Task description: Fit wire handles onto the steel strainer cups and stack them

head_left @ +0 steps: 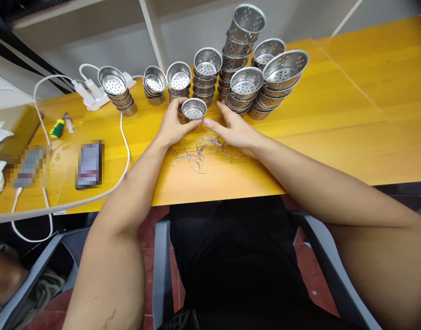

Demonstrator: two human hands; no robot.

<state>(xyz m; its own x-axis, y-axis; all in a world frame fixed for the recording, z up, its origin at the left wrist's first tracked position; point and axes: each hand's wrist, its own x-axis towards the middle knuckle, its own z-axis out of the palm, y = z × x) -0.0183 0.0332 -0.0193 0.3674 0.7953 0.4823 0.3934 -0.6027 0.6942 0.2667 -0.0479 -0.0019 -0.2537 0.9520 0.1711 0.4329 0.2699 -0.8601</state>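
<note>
My left hand [174, 123] has its thumb and fingers wrapped round the left side of a small perforated metal cup [194, 109], which stands upright with its open top facing me. Just to the right of that cup is my right hand [231, 126], thumb and fingers spread, with nothing in its grasp. Its thumb tip comes close to the cup's lower right side. Below both hands lies a loose heap of thin curved metal wires [208, 144]. Behind the hands rise stacks of similar perforated cups, among them a tall stack [238, 48] and a shorter one [207, 68].
A wide stack of cups [281, 75] leans at the right. On the left are another cup stack [116, 87], a white power strip [93, 97], a green-and-yellow screwdriver [57, 128] and a blurred phone [89, 165]. A white cable [128, 146] crosses the yellow table [334, 137].
</note>
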